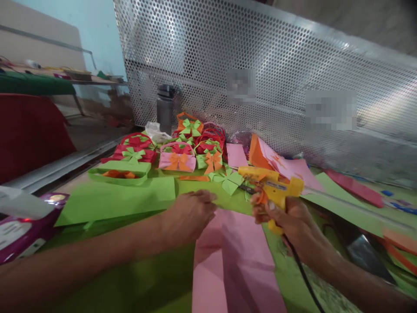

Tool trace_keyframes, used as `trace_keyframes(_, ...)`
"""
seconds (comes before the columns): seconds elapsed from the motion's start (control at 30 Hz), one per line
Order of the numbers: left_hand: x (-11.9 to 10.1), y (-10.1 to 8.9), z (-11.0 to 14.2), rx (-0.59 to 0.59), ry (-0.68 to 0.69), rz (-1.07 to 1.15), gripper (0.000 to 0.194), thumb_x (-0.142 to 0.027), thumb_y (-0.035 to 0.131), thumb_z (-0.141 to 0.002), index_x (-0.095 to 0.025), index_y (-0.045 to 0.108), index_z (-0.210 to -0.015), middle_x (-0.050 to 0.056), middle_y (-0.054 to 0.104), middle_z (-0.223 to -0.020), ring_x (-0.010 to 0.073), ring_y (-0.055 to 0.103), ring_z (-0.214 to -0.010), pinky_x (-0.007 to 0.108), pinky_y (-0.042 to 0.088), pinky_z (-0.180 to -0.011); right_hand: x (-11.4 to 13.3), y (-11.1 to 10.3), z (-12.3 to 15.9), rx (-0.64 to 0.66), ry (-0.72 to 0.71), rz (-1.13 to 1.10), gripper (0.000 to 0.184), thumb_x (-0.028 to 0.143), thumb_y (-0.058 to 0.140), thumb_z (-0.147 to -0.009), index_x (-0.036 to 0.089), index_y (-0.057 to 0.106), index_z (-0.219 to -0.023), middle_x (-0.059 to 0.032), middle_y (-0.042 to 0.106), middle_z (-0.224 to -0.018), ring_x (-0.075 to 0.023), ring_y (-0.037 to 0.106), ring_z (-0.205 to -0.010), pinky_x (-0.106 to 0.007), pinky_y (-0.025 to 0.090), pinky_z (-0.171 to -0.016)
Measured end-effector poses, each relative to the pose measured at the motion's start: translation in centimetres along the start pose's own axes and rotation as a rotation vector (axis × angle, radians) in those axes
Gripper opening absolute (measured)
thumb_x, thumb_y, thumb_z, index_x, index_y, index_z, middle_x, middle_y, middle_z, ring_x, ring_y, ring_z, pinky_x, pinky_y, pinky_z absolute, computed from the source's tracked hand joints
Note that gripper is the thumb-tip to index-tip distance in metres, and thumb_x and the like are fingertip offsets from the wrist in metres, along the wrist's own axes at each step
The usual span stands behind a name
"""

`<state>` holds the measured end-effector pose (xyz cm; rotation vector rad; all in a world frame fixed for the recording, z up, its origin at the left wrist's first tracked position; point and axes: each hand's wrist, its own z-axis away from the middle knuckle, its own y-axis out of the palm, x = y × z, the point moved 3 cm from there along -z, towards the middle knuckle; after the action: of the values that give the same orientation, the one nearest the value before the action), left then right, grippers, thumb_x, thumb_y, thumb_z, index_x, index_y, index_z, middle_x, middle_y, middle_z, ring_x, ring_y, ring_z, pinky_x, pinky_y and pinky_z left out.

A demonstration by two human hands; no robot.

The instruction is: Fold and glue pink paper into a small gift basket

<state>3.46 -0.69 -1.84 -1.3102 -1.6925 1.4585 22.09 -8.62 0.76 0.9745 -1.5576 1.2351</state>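
While the right hand (pixel 291 217) grips a yellow glue gun (pixel 276 190) near the far end of a pink sheet (pixel 239 256), the left hand (pixel 192 216) curls at that sheet's far left corner; whether it pinches anything, I cannot tell. Beyond them lie a light-green bow (pixel 230 180) and small decorated bags (pixel 167 161), before a perforated metal panel (pixel 202 48).

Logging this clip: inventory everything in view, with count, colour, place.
Glue gun: one, yellow, right of centre
Creased sheet: one, pink, front centre
Bow before bags: one, green, centre
Small bags: several, mixed colours, back centre
Bottle: one, grey, behind bags
Perforated panel: one, silver, background
Other sheets: several, green/pink/orange, both sides
Device: one, purple and white, left edge
Flat item: one, dark, right
Left hand: one, bare, near creased sheet
Right hand: one, bare, round glue gun
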Motion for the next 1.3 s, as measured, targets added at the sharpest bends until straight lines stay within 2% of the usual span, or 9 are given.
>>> trace_keyframes(0.07, -0.1, -1.1, -0.3, -0.055, -0.114, 0.273, 0.03, -0.027, 0.036, -0.091, -0.015, 0.063, -0.093, 0.008, 0.064, -0.102, 0.0184, 0.059, -0.091, 0.031, 0.045, -0.081, 0.4, 1.3, -0.7, -0.08, -0.057, -0.111, 0.03, 0.045, 0.056, -0.078, 0.02, 0.061, -0.093, -0.0061, 0.063, -0.099, -0.0205, 0.058, -0.089, -0.033, 0.048, -0.076)
trace_keyframes(0.2, -0.9, -2.0, -0.5, -0.059, -0.258, 0.954, 0.034, -0.04, 0.05, -0.083, -0.014, 0.059, -0.103, 0.007, 0.064, -0.101, 0.0173, 0.059, -0.087, 0.026, 0.046, -0.071, 2.0, 4.6, -1.9, -0.106, -0.093, -0.158, 0.037, 0.051, 0.045, -0.082, 0.021, 0.063, -0.095, -0.0047, 0.065, -0.092, -0.0212, 0.058, -0.093, -0.036, 0.044, -0.086)
trace_keyframes(0.27, -1.4, -2.2, -0.5, -0.05, -0.21, 1.211, 0.036, -0.042, 0.055, -0.079, -0.015, 0.06, -0.102, 0.006, 0.064, -0.097, 0.0158, 0.058, -0.083, 0.025, 0.045, -0.07, 3.4, 6.1, -2.1, -0.086, -0.117, -0.107, 0.037, 0.054, 0.046, -0.08, 0.023, 0.064, -0.088, -0.0024, 0.065, -0.081, -0.0199, 0.059, -0.085, -0.033, 0.045, -0.082)
trace_keyframes(0.37, -1.4, -2.2, -0.3, -0.112, -0.195, 1.384, 0.031, -0.043, 0.062, -0.075, -0.015, 0.064, -0.088, 0.002, 0.063, -0.078, 0.0109, 0.053, -0.068, 0.022, 0.041, -0.061, 4.8, 7.9, -1.9, 0.076, -0.167, -0.058, 0.042, 0.058, 0.044, -0.079, 0.022, 0.063, -0.072, 0.0007, 0.055, -0.055, -0.0164, 0.055, -0.057, -0.028, 0.046, -0.056)
trace_keyframes(0.5, -1.2, -1.9, -0.1, -0.161, -0.208, 1.487, 0.026, -0.038, 0.065, -0.074, -0.013, 0.063, -0.075, 0.0, 0.057, -0.066, 0.0081, 0.047, -0.06, 0.02, 0.038, -0.057, 4.7, 8.3, -1.6, 0.217, -0.191, -0.095, 0.042, 0.055, 0.044, -0.081, 0.018, 0.055, -0.063, 0.0032, 0.046, -0.048, -0.0119, 0.046, -0.044, -0.023, 0.037, -0.042)
trace_keyframes(0.7, -2.2, -2.2, 0.1, -0.175, -0.182, 1.519, 0.017, -0.028, 0.064, -0.075, -0.012, 0.062, -0.079, -0.001, 0.055, -0.067, 0.0065, 0.045, -0.058, 0.018, 0.037, -0.055, 4.1, 5.8, -1.4, -0.021, -0.319, -0.216, 0.029, 0.048, 0.053, -0.079, 0.02, 0.059, -0.085, -0.0021, 0.061, -0.074, -0.018, 0.057, -0.073, -0.03, 0.045, -0.069)
trace_keyframes(0.83, -2.4, -2.2, -0.1, -0.198, -0.153, 1.485, 0.016, -0.019, 0.062, -0.076, -0.016, 0.062, -0.091, 0.001, 0.06, -0.078, 0.0116, 0.054, -0.073, 0.022, 0.044, -0.067, 3.2, 3.9, -1.9, -0.21, -0.322, -0.288, 0.025, 0.044, 0.054, -0.081, 0.02, 0.061, -0.08, -0.0026, 0.061, -0.076, -0.0175, 0.056, -0.074, -0.033, 0.043, -0.074)
trace_keyframes(1.07, -1.7, -1.0, 0.6, -0.171, -0.287, 1.376, 0.017, -0.016, 0.059, -0.073, -0.014, 0.063, -0.09, 0.003, 0.062, -0.081, 0.0154, 0.055, -0.076, 0.026, 0.044, -0.069, 2.4, 3.3, -2.5, -0.199, -0.332, -0.336, 0.018, 0.034, 0.062, -0.077, 0.019, 0.062, -0.068, -0.0001, 0.057, -0.066, -0.015, 0.052, -0.067, -0.031, 0.039, -0.068)
trace_keyframes(1.3, -2.1, -1.7, 0.1, -0.162, -0.292, 1.365, 0.01, -0.021, 0.063, -0.069, -0.013, 0.061, -0.074, 0.0, 0.057, -0.068, 0.0117, 0.048, -0.065, 0.021, 0.039, -0.06, 1.9, 3.2, -2.5, -0.218, -0.322, -0.311, 0.018, 0.034, 0.064, -0.075, 0.019, 0.064, -0.065, -0.0011, 0.058, -0.065, -0.0161, 0.053, -0.067, -0.031, 0.039, -0.068)
